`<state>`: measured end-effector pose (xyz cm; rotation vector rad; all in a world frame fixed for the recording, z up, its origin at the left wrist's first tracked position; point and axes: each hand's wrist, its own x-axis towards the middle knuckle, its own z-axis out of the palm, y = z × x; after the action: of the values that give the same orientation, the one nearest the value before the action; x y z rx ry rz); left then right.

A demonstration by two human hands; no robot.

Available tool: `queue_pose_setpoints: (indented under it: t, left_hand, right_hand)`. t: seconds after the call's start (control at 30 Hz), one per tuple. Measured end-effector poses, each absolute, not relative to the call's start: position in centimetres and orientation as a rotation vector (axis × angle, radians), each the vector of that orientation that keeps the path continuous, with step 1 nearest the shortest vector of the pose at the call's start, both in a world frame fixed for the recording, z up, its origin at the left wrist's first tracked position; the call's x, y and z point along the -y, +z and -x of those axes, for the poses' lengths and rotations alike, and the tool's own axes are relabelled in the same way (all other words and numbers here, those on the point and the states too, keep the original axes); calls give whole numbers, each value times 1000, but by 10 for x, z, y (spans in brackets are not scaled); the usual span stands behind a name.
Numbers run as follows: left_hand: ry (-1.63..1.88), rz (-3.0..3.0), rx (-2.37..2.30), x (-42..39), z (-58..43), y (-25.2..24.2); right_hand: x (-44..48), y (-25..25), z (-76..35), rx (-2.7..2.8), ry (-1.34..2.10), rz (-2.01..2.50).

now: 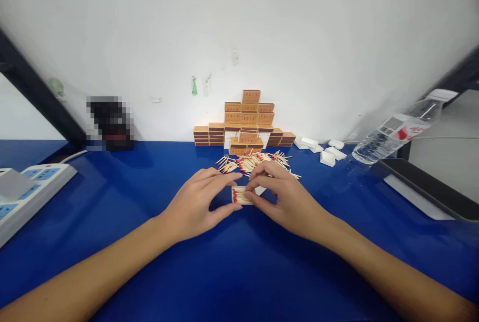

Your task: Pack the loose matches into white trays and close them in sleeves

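Several matches (pixel 240 195) lie in a white tray (pixel 247 204) on the tabletop (pixel 224 272). The left hand (pixel 198 202), thumb and fingers parted, brackets its left end; the right hand (pixel 286 194), fingertips bunched, covers its right. Whether either grips, I cannot tell. Behind the tray: loose matches (pixel 249 162).

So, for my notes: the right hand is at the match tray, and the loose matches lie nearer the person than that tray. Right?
Nearly: the right hand is at the match tray, but the head view shows the loose matches lying beyond it.
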<state>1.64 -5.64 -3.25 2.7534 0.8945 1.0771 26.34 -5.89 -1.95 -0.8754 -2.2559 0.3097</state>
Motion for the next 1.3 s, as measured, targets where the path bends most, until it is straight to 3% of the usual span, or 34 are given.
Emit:
queue_pose_setpoints:
  t: [0.27, 0.67, 1.1, 1.3]
  left_hand:
    - [873, -2745, -972, 50, -12, -34]
    - [613, -2631, -1144, 42, -1, -24]
    - [595, -2648, -1232, 41, 0, -24]
    - [567, -2677, -1247, 39, 0, -25]
  right_hand:
    - [43, -15, -271, 2235, 248, 962]
    - [-41, -8, -231, 2661, 252, 1094]
    - [-38, -10, -238, 2700, 432, 1230]
    - [-26, -11, -234, 2793, 203, 1199]
